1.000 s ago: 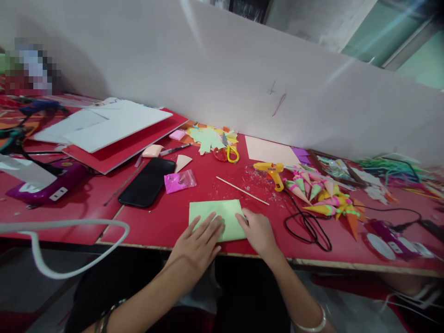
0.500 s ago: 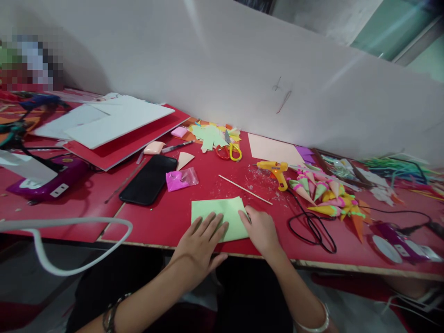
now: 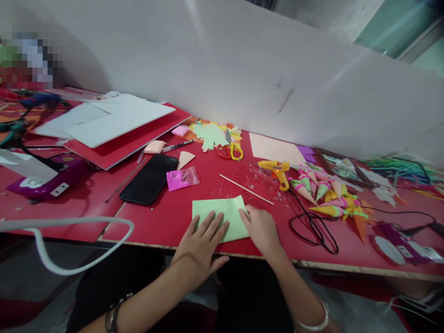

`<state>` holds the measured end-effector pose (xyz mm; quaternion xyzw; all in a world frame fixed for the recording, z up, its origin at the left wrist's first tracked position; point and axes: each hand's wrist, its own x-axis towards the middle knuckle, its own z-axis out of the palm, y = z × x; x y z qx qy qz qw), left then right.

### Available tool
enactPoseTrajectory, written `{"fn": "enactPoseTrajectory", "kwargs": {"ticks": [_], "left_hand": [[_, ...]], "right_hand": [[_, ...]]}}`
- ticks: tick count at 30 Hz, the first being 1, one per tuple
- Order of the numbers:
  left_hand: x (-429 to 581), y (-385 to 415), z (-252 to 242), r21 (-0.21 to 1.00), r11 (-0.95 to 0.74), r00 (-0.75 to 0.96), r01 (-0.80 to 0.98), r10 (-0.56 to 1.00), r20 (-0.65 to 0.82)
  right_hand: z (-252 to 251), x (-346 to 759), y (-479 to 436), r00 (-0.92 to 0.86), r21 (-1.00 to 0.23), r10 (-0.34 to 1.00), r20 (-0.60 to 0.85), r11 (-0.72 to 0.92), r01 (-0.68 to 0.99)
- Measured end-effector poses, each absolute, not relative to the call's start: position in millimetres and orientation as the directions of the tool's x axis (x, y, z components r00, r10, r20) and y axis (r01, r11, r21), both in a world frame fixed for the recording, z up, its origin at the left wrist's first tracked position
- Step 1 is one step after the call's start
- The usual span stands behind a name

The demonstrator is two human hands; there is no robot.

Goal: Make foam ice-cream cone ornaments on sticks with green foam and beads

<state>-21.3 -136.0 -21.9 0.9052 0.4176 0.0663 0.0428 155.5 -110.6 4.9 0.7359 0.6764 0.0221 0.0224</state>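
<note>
A light green sheet of paper [image 3: 222,208], seemingly folded, lies near the front edge of the red table [image 3: 166,226]. My left hand [image 3: 201,240] rests flat on its lower left part with the fingers spread. At the right edge of the sheet, my right hand [image 3: 260,226] grips the paper between thumb and curled fingers; the fingertips are partly hidden. Just beyond the sheet lies a thin wooden stick [image 3: 246,189]. A yellow glue gun [image 3: 277,171] sits to the right of the stick, its black cord [image 3: 312,231] coiled on the table.
Left of the sheet are a black phone [image 3: 149,180] and a small pink packet [image 3: 182,179]. Scissors [image 3: 236,151] and paper scraps [image 3: 211,135] lie farther back. Small paper cones [image 3: 329,194] are heaped at right. A white lamp hoop [image 3: 128,231] juts over the front left edge.
Both hands stay on the green paper with almost no movement. The whole view has shifted very slightly.
</note>
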Motion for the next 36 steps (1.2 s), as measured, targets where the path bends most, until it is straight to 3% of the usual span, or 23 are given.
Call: {"fn": "enactPoseTrajectory", "kwargs": {"ticks": [13, 36], "left_hand": [[-15, -142, -21, 0.094, -0.655, 0.652, 0.750, 0.755, 0.064], [-15, -142, -17, 0.096, -0.656, 0.658, 0.749, 0.753, 0.014]], "right_hand": [[4, 162, -115, 0.129, -0.070, 0.992, 0.001, -0.129, 0.989], [10, 150, -109, 0.157, 0.116, 0.986, -0.059, -0.150, 0.982]]}}
